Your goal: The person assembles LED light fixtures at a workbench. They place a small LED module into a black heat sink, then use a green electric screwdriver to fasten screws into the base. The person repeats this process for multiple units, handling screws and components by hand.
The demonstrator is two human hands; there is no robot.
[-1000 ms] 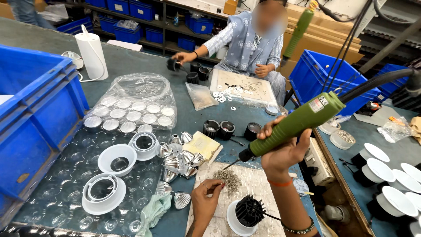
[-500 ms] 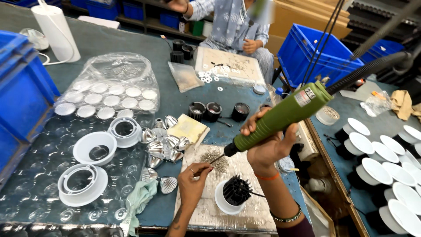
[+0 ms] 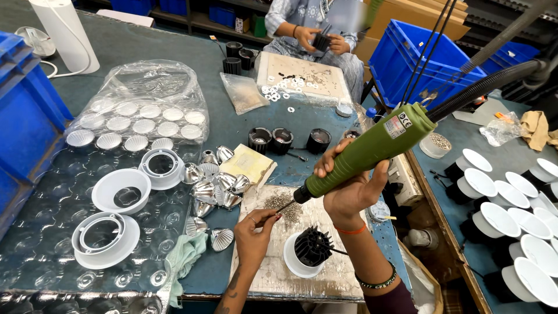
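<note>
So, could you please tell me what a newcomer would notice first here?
Probably the green electric screwdriver, held slanted in the right hand at centre. Its tip meets the left hand beside a pile of small screws. Just below stands a black finned heat sink in a white ring.

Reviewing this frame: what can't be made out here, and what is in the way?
Head view only:
- Whether the left hand pinches a screw at the driver tip: too small.
- Base of the black finned heat sink: hidden in its white cup.
- Lamp housings at right: cut by the edge.
- Item in the co-worker's hands: too small.
</note>
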